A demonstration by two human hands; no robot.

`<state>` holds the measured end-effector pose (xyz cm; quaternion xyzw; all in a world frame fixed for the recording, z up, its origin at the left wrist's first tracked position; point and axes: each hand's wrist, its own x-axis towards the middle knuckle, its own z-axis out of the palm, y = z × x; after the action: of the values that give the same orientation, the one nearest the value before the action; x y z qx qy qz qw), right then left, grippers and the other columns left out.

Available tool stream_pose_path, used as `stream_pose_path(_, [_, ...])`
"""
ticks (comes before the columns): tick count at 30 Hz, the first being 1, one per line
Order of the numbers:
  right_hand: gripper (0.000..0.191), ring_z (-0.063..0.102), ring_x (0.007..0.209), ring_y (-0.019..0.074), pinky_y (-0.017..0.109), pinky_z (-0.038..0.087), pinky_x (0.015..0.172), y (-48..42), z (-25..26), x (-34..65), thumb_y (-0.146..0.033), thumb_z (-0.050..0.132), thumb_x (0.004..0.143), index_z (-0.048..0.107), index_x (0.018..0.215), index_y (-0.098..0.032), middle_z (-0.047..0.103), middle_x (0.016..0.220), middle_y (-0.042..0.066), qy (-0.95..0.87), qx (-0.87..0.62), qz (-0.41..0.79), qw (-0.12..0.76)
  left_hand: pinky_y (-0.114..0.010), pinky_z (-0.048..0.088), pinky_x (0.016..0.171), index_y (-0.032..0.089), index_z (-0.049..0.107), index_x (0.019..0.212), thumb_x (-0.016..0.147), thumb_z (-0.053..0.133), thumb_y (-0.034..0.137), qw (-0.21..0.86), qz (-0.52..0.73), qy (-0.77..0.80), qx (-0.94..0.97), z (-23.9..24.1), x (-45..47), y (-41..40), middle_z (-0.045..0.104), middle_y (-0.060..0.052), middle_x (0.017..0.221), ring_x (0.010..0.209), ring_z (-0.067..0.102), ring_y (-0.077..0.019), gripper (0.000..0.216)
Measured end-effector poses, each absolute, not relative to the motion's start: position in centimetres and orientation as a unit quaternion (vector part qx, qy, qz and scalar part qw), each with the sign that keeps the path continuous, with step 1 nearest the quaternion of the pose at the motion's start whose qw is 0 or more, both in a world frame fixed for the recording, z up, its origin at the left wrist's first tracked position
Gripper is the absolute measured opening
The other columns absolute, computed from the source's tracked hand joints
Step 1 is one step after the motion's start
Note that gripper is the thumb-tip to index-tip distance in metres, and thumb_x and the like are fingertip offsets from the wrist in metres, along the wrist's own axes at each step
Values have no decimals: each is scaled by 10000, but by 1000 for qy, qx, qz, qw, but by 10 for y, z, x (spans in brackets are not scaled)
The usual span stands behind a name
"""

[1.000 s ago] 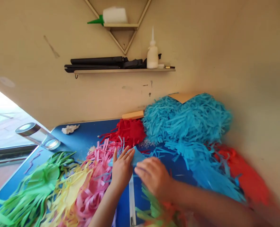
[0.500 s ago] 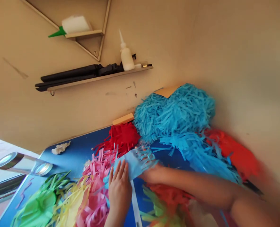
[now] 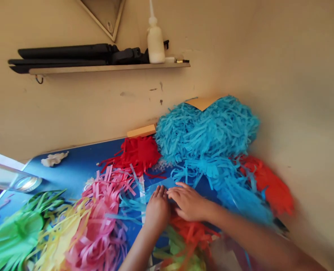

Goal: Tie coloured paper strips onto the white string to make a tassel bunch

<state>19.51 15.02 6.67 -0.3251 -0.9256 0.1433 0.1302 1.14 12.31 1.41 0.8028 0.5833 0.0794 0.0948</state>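
Observation:
Blue fringed tissue paper (image 3: pixel 163 183) lies on the table under both my hands, its cut strips spreading to the left. My left hand (image 3: pixel 157 207) rests on the paper's near side with fingers extended and close together. Just right of it, my right hand (image 3: pixel 188 201) lies palm down, fingers stretched over the paper and almost touching the left fingertips. Right below my hands are orange fringe strips (image 3: pixel 193 231) and yellow-green strips (image 3: pixel 181 256). Pink fringed paper (image 3: pixel 99 222) sits to the left of my left hand.
Yellow fringe (image 3: pixel 61 237) and green fringe (image 3: pixel 20 233) lie at left, near a clear glass (image 3: pixel 23 182). Red fringe (image 3: pixel 140 152), a big blue fringe heap (image 3: pixel 209 131) and red-orange paper (image 3: pixel 268 184) lie behind and right. A wall shelf (image 3: pixel 113 67) holds a white bottle (image 3: pixel 156 43).
My right hand has come back from the fringe's right side to lie beside my left hand. The blue strips now spread leftward instead of rightward. The view has tilted downward.

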Motion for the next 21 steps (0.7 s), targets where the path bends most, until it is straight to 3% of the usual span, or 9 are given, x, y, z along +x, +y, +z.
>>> stream_pose_path(2, [300,636,1015,236,373,376,969,160,49,181,-148,653,779,608,1075,-151,712,1047,98,-916,-341,197,79,-402,428,1092,110,664,1195,830,491,70,105,87,573,808,16,1,121,596,-169,1355,1330,491,-276,406])
stream_pose_path(6, [107,662,967,176,310,378,874,183,31,185,-193,585,915,664,985,-209,741,987,14,-879,-403,243,73,-310,505,988,219,734,1016,922,474,222,128,117,589,790,19,-28,118,722,-70,1177,1128,654,-192,277])
stream_pose_path(11, [214,677,871,170,271,383,736,194,30,182,-298,518,978,706,925,-212,749,923,14,-842,-483,231,70,-303,523,785,203,701,956,950,437,322,127,116,681,712,20,-42,128,774,-57,910,837,724,-191,290])
stream_pose_path(15, [214,680,833,197,266,363,636,200,29,171,-351,577,942,721,881,-206,750,898,36,-818,-534,205,59,-354,448,795,187,684,932,938,430,329,99,79,729,673,23,-31,137,765,-83,811,779,714,-236,291])
stream_pose_path(21, [299,667,924,223,315,368,812,207,27,165,-453,547,956,726,872,-229,757,909,43,-824,-537,169,55,-368,391,830,185,675,887,923,417,321,77,26,741,666,29,-23,141,750,-94,765,764,703,-244,294])
